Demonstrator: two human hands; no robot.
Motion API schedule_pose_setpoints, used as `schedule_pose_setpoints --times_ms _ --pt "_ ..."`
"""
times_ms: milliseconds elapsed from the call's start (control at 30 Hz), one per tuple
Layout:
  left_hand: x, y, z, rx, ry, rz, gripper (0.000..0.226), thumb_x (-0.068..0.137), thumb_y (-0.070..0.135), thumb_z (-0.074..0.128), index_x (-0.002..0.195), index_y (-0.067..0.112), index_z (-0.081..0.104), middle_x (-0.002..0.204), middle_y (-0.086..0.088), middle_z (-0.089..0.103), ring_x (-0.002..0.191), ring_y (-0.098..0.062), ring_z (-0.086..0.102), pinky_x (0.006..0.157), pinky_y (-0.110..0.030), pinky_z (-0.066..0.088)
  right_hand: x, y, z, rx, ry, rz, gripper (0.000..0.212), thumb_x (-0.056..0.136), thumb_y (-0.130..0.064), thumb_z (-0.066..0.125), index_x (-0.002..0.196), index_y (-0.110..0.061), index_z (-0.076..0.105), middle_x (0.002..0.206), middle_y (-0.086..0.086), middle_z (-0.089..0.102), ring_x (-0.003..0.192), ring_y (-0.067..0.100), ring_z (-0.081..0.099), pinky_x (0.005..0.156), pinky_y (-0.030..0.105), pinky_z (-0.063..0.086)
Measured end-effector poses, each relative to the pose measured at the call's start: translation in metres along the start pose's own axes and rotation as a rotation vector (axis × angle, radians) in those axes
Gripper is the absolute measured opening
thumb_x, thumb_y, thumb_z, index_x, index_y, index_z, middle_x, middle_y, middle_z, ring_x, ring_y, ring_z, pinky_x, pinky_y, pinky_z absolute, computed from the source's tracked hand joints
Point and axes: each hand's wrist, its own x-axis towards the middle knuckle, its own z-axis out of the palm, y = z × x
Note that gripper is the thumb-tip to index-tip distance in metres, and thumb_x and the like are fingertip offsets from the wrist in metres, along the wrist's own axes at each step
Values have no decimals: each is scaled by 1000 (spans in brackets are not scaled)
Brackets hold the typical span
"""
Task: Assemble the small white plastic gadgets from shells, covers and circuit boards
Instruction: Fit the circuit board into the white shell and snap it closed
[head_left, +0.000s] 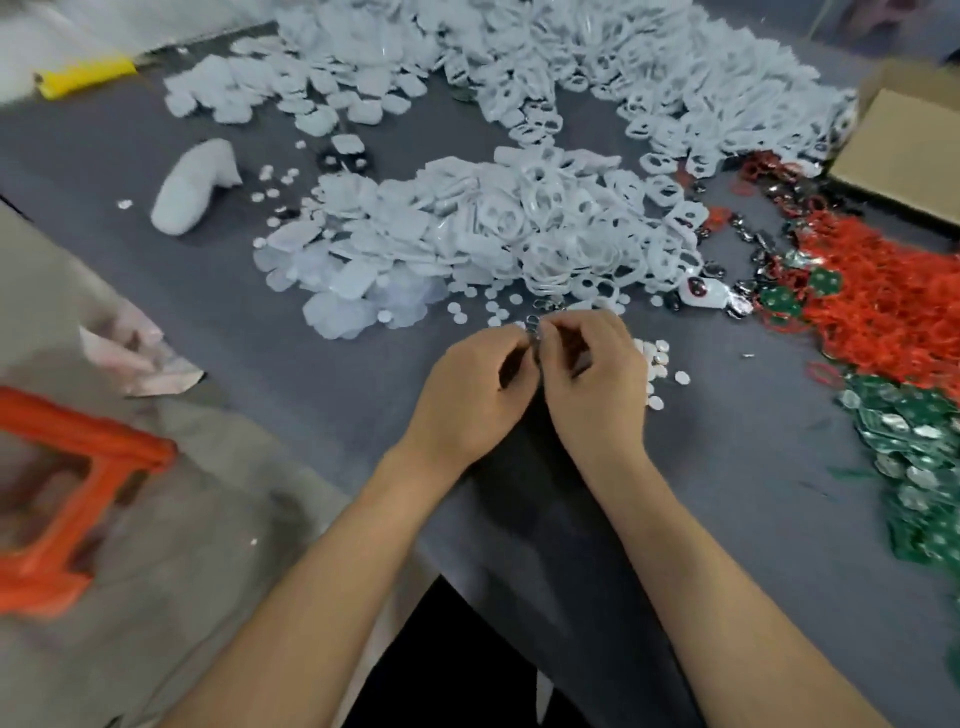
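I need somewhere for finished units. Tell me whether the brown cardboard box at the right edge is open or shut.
Open: the brown cardboard box has a flap raised at its far side. Contents cannot be told.

Shell heap (483, 228) behind hands (535, 384); circuit boards (914, 457) right.

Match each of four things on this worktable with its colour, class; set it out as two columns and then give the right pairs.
Things:
1. rubber rings
2. circuit boards
3. cardboard box
4. plastic shells

Colours:
A. white
B. brown
C. red
D. green

Pairs: 1-C, 2-D, 3-B, 4-A
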Motion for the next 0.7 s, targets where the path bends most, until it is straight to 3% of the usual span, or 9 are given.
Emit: schedule_pose_setpoints --times_ms 133,233,333,467,600,700 --pt "12 -15 -7 74 131 -79 14 102 22 60 91 16 67 81 7 65 71 -12 58 66 -31 47 19 -5 30 -239 74 -83 13 97 -24 67 104 -16 73 99 -3 69 100 22 59 80 27 41" --pt "22 -18 -7 107 167 -105 10 101 27 60 99 23 69 89 12 67 75 -4 55 68 -24 44 38 -5 42 -361 118 -54 23 99 -31 66 116 -16 72 106 3 70 107 30 58 92 37 38" --pt "28 -23 -7 146 184 -110 9 100 29 58 98 26 67 90 14 66 78 -2 52 66 -18 36 53 -3 52 -436 105 -1 31 100 -40 64 124 -21 69 113 3 68 112 29 57 95 40 38" --pt "30 -27 -7 119 181 -132 8 100 30 59 97 29 66 88 18 65 84 -2 54 66 -9 36 61 3 57 -450 125 -8 24 97 -40 66 110 -21 74 104 3 68 104 30 58 92 41 38" --pt "40 -31 -7 105 193 -114 10 102 27 60 106 25 69 99 14 67 89 -5 58 73 -27 50 58 3 56 -419 205 -20 20 100 -38 62 104 -22 75 98 -1 69 97 26 59 85 33 34" --pt "56 -34 -11 248 292 -27 24 98 14 64 122 16 68 119 -3 63 114 -23 56 80 -34 54 58 1 55 -334 255 10 20 103 -34 60 105 -18 72 99 -2 70 97 23 61 84 27 31"
